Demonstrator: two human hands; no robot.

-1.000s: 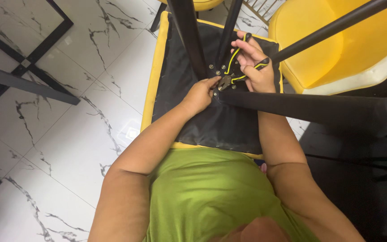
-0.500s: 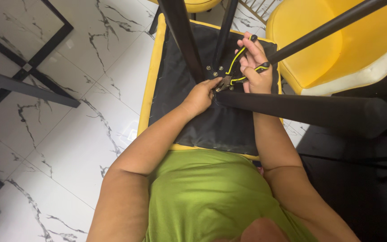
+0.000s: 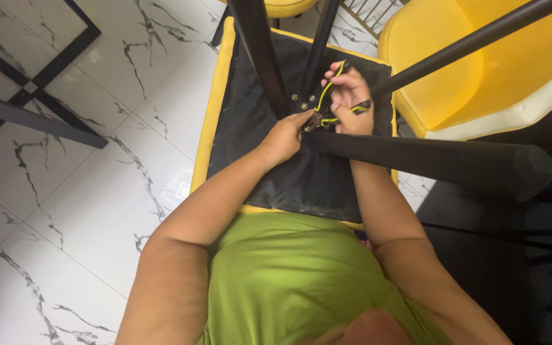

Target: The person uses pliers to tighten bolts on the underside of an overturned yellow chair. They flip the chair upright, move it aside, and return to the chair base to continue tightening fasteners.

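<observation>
An upturned yellow chair lies in front of me, its black fabric underside [image 3: 301, 172] facing up and four black legs rising from a bolted centre plate [image 3: 300, 102]. My right hand [image 3: 347, 96] is closed around black pliers with yellow handles [image 3: 327, 102], their jaws at the plate. My left hand [image 3: 285, 135] rests on the fabric with its fingertips pinched at the same spot by the jaws. One thick leg [image 3: 429, 158] crosses over my right forearm.
A second yellow chair [image 3: 480, 76] stands upright at the right. A black metal frame [image 3: 33, 102] lies on the white marble floor at the left. Dark flooring sits at the lower right. My green shirt fills the bottom.
Both hands stay at the centre plate; my right hand has tilted the pliers slightly, and my view has shifted a little.
</observation>
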